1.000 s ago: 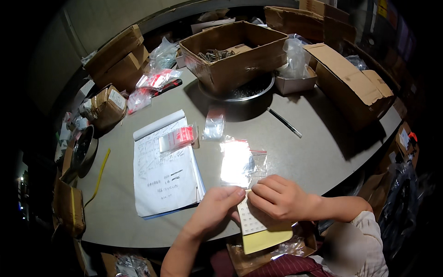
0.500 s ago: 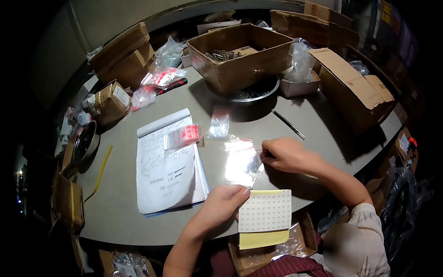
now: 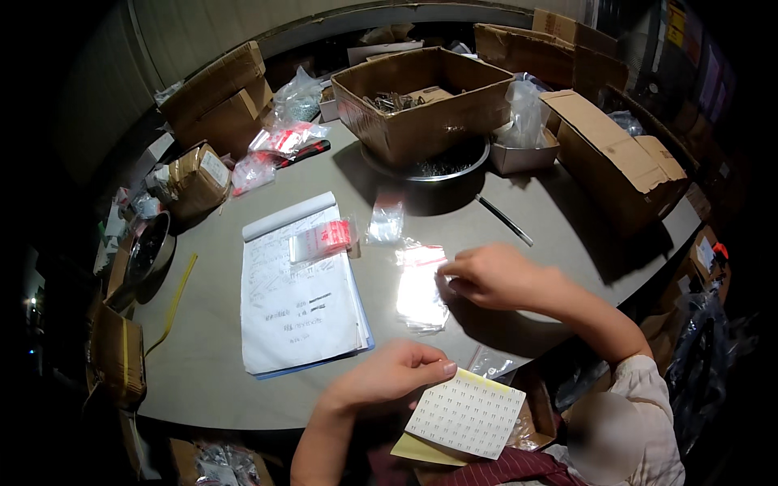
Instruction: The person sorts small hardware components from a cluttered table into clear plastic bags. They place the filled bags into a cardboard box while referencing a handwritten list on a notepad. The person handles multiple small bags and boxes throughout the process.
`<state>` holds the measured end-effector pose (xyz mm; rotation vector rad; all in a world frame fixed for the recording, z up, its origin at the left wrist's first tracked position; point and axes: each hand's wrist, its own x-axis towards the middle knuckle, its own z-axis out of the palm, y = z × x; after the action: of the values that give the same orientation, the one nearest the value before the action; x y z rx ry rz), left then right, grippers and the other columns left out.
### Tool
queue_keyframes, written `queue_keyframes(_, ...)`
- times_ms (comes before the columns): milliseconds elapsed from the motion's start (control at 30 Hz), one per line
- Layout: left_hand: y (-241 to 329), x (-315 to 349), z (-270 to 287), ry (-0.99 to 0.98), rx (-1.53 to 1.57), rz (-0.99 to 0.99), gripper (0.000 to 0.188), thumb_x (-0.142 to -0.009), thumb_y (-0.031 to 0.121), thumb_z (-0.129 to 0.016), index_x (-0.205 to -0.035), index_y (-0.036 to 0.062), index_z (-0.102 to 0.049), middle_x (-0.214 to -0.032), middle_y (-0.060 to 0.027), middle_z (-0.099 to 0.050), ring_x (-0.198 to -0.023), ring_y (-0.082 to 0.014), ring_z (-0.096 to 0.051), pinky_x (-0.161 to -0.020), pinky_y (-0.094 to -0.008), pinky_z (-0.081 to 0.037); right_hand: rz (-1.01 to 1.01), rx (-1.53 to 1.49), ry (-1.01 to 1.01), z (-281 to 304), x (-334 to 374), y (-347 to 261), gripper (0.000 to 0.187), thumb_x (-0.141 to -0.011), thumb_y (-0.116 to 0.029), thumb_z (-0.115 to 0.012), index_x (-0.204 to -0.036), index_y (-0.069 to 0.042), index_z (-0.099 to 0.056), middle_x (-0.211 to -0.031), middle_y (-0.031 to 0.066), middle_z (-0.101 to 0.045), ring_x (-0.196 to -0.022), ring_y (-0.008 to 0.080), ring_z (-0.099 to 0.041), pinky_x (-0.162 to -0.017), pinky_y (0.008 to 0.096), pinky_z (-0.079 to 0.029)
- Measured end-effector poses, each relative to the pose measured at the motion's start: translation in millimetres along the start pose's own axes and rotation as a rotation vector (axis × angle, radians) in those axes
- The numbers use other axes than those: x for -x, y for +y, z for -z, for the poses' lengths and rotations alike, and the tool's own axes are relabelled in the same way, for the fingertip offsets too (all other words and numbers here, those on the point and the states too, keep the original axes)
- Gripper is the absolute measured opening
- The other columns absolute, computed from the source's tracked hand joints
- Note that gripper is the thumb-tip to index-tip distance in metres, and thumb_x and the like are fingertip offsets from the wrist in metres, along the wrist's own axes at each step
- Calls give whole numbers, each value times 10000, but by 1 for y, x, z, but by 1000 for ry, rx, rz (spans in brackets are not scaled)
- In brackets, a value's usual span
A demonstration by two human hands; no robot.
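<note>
My left hand (image 3: 397, 371) pinches a sheet of small white labels (image 3: 466, 413) with a yellow backing between thumb and fingers, at the table's front edge. The sheet tilts down to the right. Beyond it lies a shiny pile of clear zip bags (image 3: 421, 296) with a red strip at the top. My right hand (image 3: 496, 277) is at the right edge of that pile, its fingers bent together; what they hold, if anything, is hidden. Right of the label sheet, a clear plastic bag (image 3: 491, 362) lies at the table edge, above a cardboard box (image 3: 545, 405) partly hidden by the sheet.
Left of the bags lies a notepad (image 3: 296, 324), with red-marked bags (image 3: 324, 240) on it. A pen (image 3: 504, 219) lies at right. Behind, a cardboard box (image 3: 429, 125) of metal parts rests over a metal bowl (image 3: 478, 162). A yellow strap (image 3: 172, 304) lies at left.
The label sheet has tilted and moved down with my left hand, away from the bag pile. My right hand has shifted slightly left to the pile's edge. A clear bag now shows at the table edge.
</note>
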<state>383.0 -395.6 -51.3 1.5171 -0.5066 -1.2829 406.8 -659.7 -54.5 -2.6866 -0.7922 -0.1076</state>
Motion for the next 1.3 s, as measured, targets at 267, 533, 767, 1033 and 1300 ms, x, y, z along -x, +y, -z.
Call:
queue_keyframes(267,-1,-3,2,-23,-147,15,356,-1069,352,-644,-1015,16,-746,-757,40,-620,-648,-44,-548,-569,-228,-441,-255,176,-340,34,40,-15,214,-924,-196,-690,-1077,-50,-724,-890,170,-732,-818,376,-718,-705,445,-566)
queue_keyframes(533,-4,-6,-2,53,-79,32,375,-1068,368,-645,-1036,7,-742,-779,38,-626,-660,-60,-547,-574,-242,-446,-179,-174,-129,14,37,14,236,-877,-73,-677,-1097,-4,-628,-943,171,-690,-826,360,-684,-727,431,-546)
queue_keyframes(767,-8,-7,3,-26,-165,-16,384,-1066,361,-648,-1080,-14,-727,-827,30,-646,-712,-53,-542,-608,-244,-449,-114,103,115,-11,49,6,229,-894,-125,-701,-1032,-5,-564,-948,186,-678,-896,414,-671,-770,490,-532)
queue_keyframes(1033,8,3,0,-132,-254,54,346,-1057,351,-637,-993,17,-698,-740,23,-595,-704,-74,-543,-626,-274,-458,-184,-148,-385,15,73,7,484,-906,-411,-806,-1135,-47,-585,-895,165,-703,-891,368,-716,-728,450,-535)
queue_keyframes(1300,0,-6,1,-38,-176,33,282,-1053,280,-654,-1008,3,-676,-761,6,-663,-668,-65,-553,-586,-257,-442,-27,-427,-393,25,88,-31,283,-1002,-228,-680,-1200,-43,-600,-998,156,-678,-891,347,-688,-777,430,-545)
